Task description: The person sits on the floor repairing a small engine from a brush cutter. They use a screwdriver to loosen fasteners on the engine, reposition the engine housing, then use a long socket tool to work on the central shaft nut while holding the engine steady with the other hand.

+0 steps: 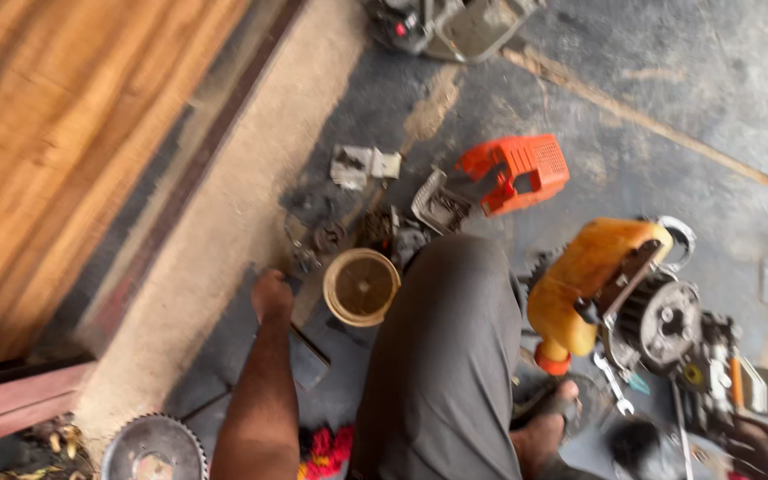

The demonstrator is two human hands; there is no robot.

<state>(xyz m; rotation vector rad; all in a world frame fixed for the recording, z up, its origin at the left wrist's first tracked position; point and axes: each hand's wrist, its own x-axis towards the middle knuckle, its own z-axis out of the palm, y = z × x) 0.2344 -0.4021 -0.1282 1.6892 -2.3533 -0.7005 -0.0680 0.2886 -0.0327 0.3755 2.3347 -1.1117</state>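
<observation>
At the far left a brown wooden board point(64, 133) is seen. Low down beside it a round toothed metal wheel point(153, 449) lies on the floor point(740, 89).

Next, the left hand point(270, 293) is pressed down on the floor. Its fingers are curled under, so it cannot be told if the grip is holding anything. A dark flat piece point(308, 356) lies just below it. A round beige cup point(362, 286) stands just beside it, open side up, with dirt inside.

Above the cup, small grey metal parts point(366, 164) are scattered about. Further right an orange plastic cover point(517, 173) lies by itself, well apart from the machine.

A bent knee in grey trousers point(446, 356) is seen in the middle.

To the right of the knee the small engine point(668, 324) lies on the floor. A lot has been taken off it: the cover is off, the black finned wheel is bare, and loose bits lie all around. A fat yellow-orange tank point(588, 276) is still fixed to its left side. The engine looks oily and dark. A silver spanner point(613, 382) lies just under it, near a foot in a sandal point(553, 418).

At the bottom right corner the right hand point(762, 449) is laid against the end of the engine. It is blurred and cut off by the edge, so its grip cannot be told.
</observation>
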